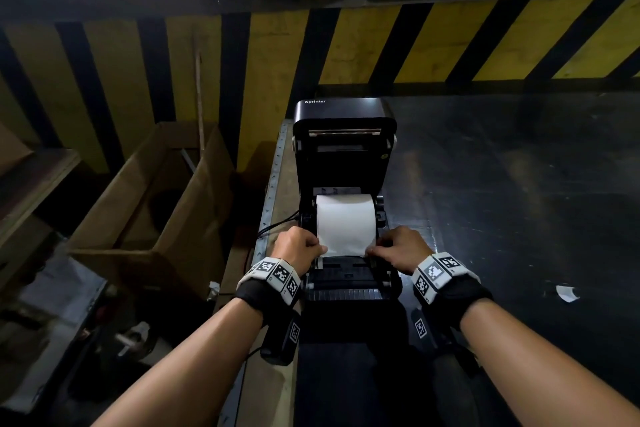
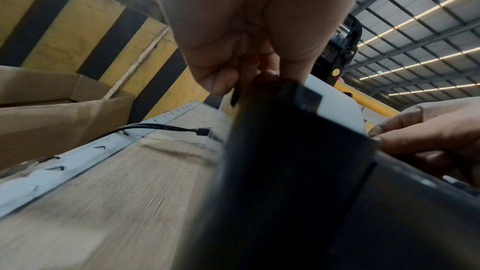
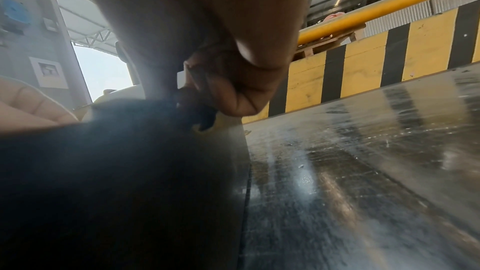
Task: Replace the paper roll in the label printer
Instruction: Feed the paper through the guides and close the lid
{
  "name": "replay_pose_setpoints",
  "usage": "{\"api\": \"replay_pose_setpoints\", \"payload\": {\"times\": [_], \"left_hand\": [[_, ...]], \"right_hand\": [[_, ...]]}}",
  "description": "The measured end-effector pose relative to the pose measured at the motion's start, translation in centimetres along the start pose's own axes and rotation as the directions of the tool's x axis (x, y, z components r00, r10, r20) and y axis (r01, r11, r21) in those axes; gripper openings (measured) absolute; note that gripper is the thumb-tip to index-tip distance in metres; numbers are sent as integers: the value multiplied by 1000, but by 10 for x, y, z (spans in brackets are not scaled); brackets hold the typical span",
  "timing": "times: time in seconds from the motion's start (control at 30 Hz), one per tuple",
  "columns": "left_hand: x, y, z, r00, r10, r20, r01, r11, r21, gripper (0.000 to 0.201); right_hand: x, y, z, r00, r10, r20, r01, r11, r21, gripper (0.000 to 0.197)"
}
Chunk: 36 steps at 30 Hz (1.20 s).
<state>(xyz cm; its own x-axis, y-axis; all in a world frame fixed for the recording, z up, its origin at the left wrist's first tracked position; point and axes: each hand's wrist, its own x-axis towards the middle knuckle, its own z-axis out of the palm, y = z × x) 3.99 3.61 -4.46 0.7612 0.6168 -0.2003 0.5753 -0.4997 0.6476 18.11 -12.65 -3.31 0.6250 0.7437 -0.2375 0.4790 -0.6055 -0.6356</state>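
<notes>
A black label printer (image 1: 346,288) stands in front of me with its lid (image 1: 344,135) swung up and back. A white paper roll (image 1: 345,218) sits in its bay, and its loose end is drawn forward over the front bar. My left hand (image 1: 313,248) pinches the paper's left front corner. My right hand (image 1: 377,248) pinches the right front corner. In the left wrist view the left hand (image 2: 249,77) curls at the printer's edge (image 2: 285,151) beside the white paper (image 2: 337,106). In the right wrist view the right hand's fingers (image 3: 233,98) curl down at the printer body (image 3: 124,171).
An open cardboard box (image 1: 156,204) stands to the left, below the bench edge. A black cable (image 2: 155,126) runs to the printer's left side. A torn paper scrap (image 1: 568,293) lies on the dark tabletop (image 1: 519,201) at the right. A yellow-and-black striped barrier (image 1: 415,45) stands behind.
</notes>
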Motion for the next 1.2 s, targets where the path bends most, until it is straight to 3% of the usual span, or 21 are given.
{"api": "replay_pose_setpoints", "payload": {"times": [0.3,0.57,0.77,1.0,1.2], "left_hand": [[3,5,-16,991,-2,136,-8,997,75,22],[3,1,-14,998,-6,70,3,999,43,22],[5,4,-18,989,-11,148,-1,997,82,20],[2,5,-17,995,-43,95,41,999,17,24],[5,10,-23,975,-40,217,17,994,107,22]], "right_hand": [[5,5,-2,998,62,21,-65,988,143,23],[4,2,-8,996,12,89,-16,999,41,20],[3,5,-5,999,26,32,-30,991,133,22],[6,1,-11,991,9,133,-10,1000,9,23],[5,0,-9,996,23,83,-30,997,77,22]]}}
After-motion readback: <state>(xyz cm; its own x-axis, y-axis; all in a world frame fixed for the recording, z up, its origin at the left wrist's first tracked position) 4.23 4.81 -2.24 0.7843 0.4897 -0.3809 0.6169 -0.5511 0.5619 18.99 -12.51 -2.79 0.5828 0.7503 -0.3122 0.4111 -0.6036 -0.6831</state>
